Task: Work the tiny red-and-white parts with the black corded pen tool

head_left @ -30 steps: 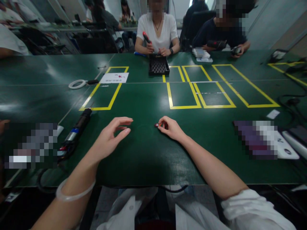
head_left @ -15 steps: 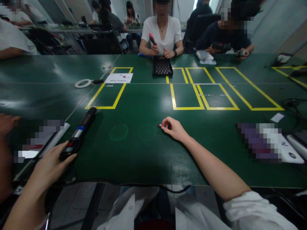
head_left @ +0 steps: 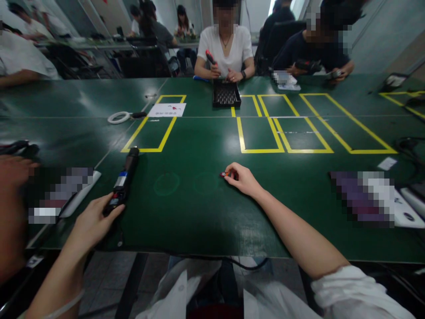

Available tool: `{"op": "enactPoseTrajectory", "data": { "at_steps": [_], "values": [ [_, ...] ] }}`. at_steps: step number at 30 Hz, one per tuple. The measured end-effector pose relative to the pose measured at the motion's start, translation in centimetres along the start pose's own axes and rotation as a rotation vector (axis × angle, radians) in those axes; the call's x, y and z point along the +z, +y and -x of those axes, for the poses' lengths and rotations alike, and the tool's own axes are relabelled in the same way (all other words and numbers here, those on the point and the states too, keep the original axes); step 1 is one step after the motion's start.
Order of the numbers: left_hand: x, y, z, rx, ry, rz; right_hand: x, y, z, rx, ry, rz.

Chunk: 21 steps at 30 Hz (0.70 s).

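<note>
At the left, my left hand is closed around the rear end of a black electric screwdriver with a blue and silver band, which points away from me. Its cord runs down toward the table's front edge. My right hand rests on the green table right of centre. Thumb and fingers pinch a small red and orange piece, mostly covered by the fingers, so its kind is unclear. Two faint green circles, such as the left ring, are drawn on the surface between my hands.
Yellow tape frames mark the table ahead. A black tray stands before a person opposite who holds a red-handled tool. A white sheet and a white ring lie farther left. Another person's hand is at the left edge.
My left hand has moved right with the electric screwdriver, which now points more directly away from me. My right hand stays in place with the small piece.
</note>
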<state>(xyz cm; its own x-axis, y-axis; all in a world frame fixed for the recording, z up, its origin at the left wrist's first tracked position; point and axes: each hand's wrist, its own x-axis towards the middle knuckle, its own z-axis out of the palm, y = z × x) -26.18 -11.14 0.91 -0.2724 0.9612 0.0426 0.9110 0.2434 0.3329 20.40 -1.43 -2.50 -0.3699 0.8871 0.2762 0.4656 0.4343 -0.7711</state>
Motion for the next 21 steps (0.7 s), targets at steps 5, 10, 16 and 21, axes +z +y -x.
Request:
{"op": "enactPoseTrajectory", "data": {
  "at_steps": [5,10,16,21],
  "values": [
    [0.8,4.0,0.0,0.110,-0.071,-0.019,0.1,0.0,0.0,0.001,0.001,-0.005],
    [2.8,9.5,-0.5,0.331,-0.140,0.057,0.0,0.1,0.0,0.008,0.006,-0.005],
    [5.3,16.4,-1.6,0.545,-0.232,0.079,-0.1,-0.2,0.0,-0.008,0.045,-0.073],
    [7.0,21.4,-2.5,0.670,-0.309,0.144,-0.1,-0.6,0.0,-0.019,0.098,-0.160]
  ]
}}
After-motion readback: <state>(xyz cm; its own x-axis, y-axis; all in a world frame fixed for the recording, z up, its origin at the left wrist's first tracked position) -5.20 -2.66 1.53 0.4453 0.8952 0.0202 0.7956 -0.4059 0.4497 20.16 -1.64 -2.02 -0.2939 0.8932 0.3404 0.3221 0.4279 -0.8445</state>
